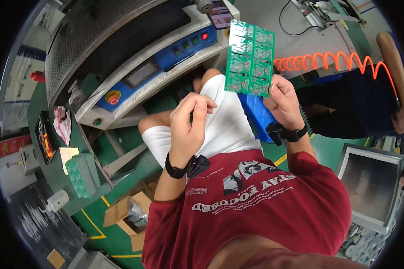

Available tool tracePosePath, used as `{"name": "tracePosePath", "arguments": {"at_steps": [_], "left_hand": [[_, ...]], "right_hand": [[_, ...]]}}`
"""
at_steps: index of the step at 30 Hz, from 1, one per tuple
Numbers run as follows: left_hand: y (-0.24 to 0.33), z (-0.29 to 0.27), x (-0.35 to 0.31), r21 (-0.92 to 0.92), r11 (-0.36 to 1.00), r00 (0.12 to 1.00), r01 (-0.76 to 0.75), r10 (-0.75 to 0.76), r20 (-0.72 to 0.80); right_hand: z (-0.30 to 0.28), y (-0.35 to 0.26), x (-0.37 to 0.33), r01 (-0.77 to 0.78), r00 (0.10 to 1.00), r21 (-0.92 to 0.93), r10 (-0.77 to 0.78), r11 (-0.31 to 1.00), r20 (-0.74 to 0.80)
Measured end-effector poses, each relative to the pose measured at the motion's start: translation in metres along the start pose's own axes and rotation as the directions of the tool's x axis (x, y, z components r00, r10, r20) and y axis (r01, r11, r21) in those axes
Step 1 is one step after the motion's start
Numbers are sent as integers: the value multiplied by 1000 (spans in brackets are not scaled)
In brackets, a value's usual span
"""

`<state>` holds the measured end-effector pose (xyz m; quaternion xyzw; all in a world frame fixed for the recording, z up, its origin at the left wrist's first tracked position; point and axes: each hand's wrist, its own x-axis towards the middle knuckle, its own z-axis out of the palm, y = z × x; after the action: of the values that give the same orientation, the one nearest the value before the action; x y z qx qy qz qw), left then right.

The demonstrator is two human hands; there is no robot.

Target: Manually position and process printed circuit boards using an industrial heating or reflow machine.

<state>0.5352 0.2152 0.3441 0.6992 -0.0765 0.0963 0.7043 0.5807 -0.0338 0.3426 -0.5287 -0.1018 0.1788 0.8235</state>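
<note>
A green printed circuit board [251, 56], divided into several repeated sections, is held up over the gap between the machine and my lap. My right hand [283, 101] pinches it by its lower right corner, thumb in front. To the left of the board, apart from it, is my left hand [191, 114]. Its fingers are curled, with the thumb pressed against them. Whatever those fingers may hold is hidden. Both wrists wear black bands.
A machine with a blue control panel [130, 83] and red emergency button [113, 97] spans the upper left. Stacked green boards [83, 177] sit on the left bench. An orange coiled hose [332, 57] stretches right, towards another person's arm [393, 67]. An open cardboard box [141, 201] lies below.
</note>
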Motion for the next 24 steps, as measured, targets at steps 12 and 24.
{"name": "tracePosePath", "arguments": {"at_steps": [12, 24], "left_hand": [[32, -9, -4, -235, 972, 988, -14, -24, -155], [32, -14, -6, -143, 981, 981, -127, 103, -165]], "right_hand": [[60, -8, 14, -22, 975, 0, 22, 1000, 219], [64, -3, 17, -12, 971, -31, 19, 999, 239]]}}
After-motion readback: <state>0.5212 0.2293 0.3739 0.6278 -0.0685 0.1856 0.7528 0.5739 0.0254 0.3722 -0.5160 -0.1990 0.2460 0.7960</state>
